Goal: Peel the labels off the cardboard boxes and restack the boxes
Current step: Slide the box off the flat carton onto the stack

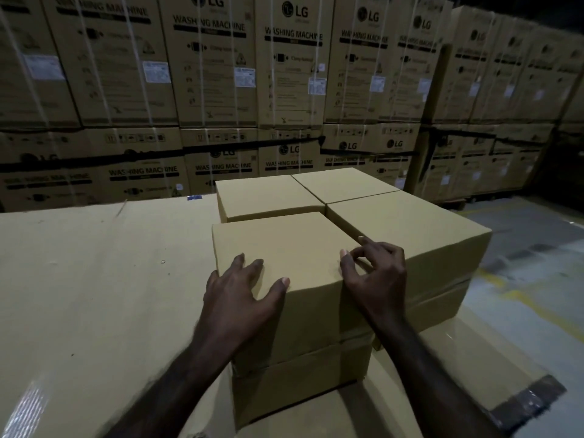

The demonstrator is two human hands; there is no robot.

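The near top cardboard box (284, 248) sits at six o'clock in a block of four, stacked on a lower box (300, 380). The left hand (243, 289) lies flat with spread fingers over its near left corner; the right hand (376, 273) rests on the right edge, fingers loosely curled, holding nothing. No label shows on the faces I can see. Best to square it by pushing evenly from both sides. At three o'clock the neighbouring box (420, 235) crowds it; washing machine cartons (290, 67) wall off twelve o'clock

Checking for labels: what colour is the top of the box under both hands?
Plain tan top, no label visible; head view.
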